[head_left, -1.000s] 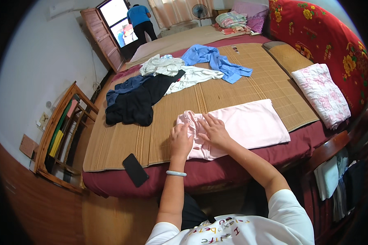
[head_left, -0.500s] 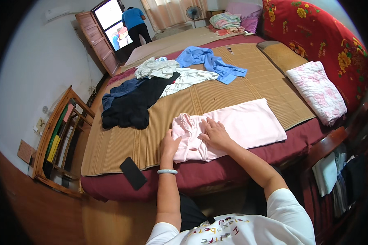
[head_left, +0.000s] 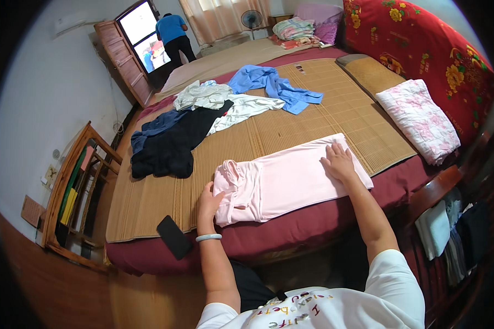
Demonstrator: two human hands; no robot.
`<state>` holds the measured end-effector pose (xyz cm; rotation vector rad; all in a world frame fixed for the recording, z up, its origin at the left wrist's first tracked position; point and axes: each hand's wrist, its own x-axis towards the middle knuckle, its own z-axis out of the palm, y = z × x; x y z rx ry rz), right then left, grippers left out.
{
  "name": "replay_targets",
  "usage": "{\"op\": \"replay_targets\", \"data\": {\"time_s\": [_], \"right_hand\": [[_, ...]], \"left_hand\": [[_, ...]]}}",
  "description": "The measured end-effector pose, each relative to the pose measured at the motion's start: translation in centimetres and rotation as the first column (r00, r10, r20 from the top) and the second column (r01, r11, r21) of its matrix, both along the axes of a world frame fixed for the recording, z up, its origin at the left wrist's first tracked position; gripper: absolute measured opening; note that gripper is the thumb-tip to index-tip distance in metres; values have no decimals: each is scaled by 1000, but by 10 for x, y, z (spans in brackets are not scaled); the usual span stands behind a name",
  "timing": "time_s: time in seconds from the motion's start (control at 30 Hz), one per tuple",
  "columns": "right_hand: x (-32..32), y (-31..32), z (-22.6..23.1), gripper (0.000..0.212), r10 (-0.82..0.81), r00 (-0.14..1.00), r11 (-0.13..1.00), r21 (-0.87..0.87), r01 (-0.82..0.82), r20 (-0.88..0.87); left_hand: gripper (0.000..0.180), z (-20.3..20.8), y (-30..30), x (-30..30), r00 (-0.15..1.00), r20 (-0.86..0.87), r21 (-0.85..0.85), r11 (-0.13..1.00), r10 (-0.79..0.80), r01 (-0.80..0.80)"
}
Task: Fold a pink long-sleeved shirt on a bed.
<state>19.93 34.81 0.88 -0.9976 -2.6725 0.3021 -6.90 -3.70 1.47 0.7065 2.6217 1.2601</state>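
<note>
A pale pink garment [head_left: 296,178] lies folded into a long strip at the near edge of the bed, its left end bunched and creased, its right part smooth. At the left end rests my left hand [head_left: 207,205], thumb spread onto the cloth and fingers along the edge; a pale bangle circles that wrist. My right hand [head_left: 340,163] is laid flat near the right end, fingers apart. Left of my left wrist, a black phone [head_left: 174,237] lies at the bed's edge.
Beyond lie black clothing [head_left: 170,145], a white garment [head_left: 247,112] and a blue shirt [head_left: 274,88] on the woven mat [head_left: 307,123]. A folded pink-white quilt [head_left: 420,120] is at right. A wooden rack [head_left: 74,197] stands left; a person [head_left: 173,35] stands by the doorway.
My right hand has slid rightward across the pink garment, from its creased part to near its right end. The cloth there looks smoother. My left hand stays at the left end.
</note>
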Motion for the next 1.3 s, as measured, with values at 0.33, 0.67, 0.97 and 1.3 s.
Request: {"op": "replay_targets", "data": {"time_s": [0.33, 0.67, 0.97, 1.3], "right_hand": [[1, -40, 23, 70, 82, 990, 997, -18, -80, 117], [-50, -124, 14, 69, 518, 855, 855, 4, -518, 12], [-43, -41, 8, 71, 125, 991, 992, 11, -125, 47], [-25, -39, 11, 70, -123, 991, 981, 157, 112, 59]], "left_hand": [[72, 24, -24, 8, 994, -63, -222, 970, 89, -101], [84, 33, 43, 65, 877, -399, -507, 862, -267, 31], [85, 34, 41, 67, 904, -338, -546, 837, -261, 38], [85, 32, 46, 68, 919, -322, -570, 821, -229, 5]]}}
